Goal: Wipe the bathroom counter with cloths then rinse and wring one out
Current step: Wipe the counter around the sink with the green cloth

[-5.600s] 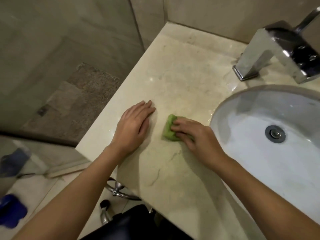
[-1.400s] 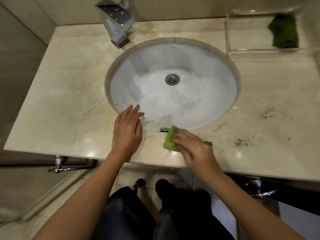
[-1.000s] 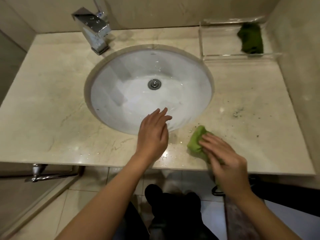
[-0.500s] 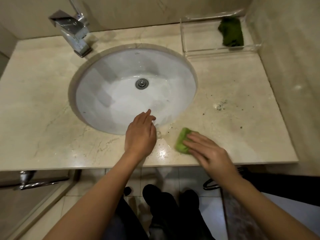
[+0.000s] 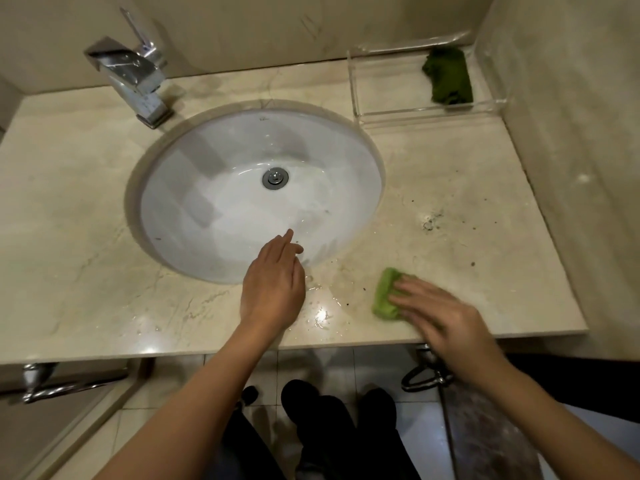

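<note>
Pressing a folded light-green cloth (image 5: pixel 385 295) onto the beige marble worktop (image 5: pixel 69 209) near its front edge, right of the white oval basin (image 5: pixel 214 188), with straight fingers of the right hand (image 5: pixel 446 322). Holding the left hand (image 5: pixel 273 284) open over the basin's front rim. In a clear acrylic tray (image 5: pixel 426 114) at back right, a dark-green cloth (image 5: pixel 448 77).

Both forearms (image 5: pixel 194 403) are bare right down to the left hand (image 5: pixel 273 285) and right hand (image 5: pixel 446 320), and the person wears dark trousers (image 5: pixel 249 452) and black shoes (image 5: pixel 301 393).
</note>
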`<state>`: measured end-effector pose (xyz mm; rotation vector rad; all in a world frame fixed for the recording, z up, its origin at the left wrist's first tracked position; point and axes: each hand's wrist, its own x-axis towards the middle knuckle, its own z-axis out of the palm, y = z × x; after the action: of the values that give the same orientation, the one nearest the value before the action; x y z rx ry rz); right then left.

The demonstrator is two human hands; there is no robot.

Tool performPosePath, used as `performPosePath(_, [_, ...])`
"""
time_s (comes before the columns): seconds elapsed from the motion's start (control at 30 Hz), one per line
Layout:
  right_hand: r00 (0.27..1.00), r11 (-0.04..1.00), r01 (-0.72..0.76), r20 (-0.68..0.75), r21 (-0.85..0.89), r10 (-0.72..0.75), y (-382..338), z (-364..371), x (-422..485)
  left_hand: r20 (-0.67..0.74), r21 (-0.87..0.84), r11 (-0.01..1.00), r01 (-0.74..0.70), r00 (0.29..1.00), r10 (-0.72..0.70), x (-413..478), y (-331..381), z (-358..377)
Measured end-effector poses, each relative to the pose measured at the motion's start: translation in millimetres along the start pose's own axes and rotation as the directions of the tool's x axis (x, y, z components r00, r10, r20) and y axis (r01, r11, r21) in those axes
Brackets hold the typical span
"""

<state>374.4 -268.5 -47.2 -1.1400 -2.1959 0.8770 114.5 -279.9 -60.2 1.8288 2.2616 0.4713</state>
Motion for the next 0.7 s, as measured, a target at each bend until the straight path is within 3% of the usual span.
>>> performPosePath(0.13, [0.971, 0.986, -0.163, -0.18, -0.027, 0.155, 11.1, -1.2, 51.7, 0.021, -0.019, 0.999, 0.033, 0.999, -0.033, 1.8, 2.8, 0.3])
performPosePath(0.27, [0.999, 0.999, -0.027, -0.021, 0.035, 0.028, -18.1, 39.4, 54.8, 0.022, -0.04, 0.998, 0.057, 0.998, -0.056, 1.1, 4.5, -3.1])
performPosePath(0.37, [0.995, 0.995, 0.064, 0.072, 0.073, -0.069, -13.5, 22.0, 19.9, 0.027, -0.046, 0.996, 0.07, 0.997, -0.069, 0.9, 6.6, -5.4])
performPosePath(0.57, [0.981, 0.991, -0.131, -0.142, -0.003, 0.129, -1.5, 12.6, 63.8, 0.032, -0.054, 0.995, 0.082, 0.996, -0.08, 1.0, 6.8, -4.0])
performPosePath(0.7, [0.997, 0.996, 0.079, 0.021, 0.033, -0.08, -24.3, 46.1, 45.2, 0.027, -0.085, 0.993, 0.087, 0.996, -0.085, -1.4, 5.0, -4.6])
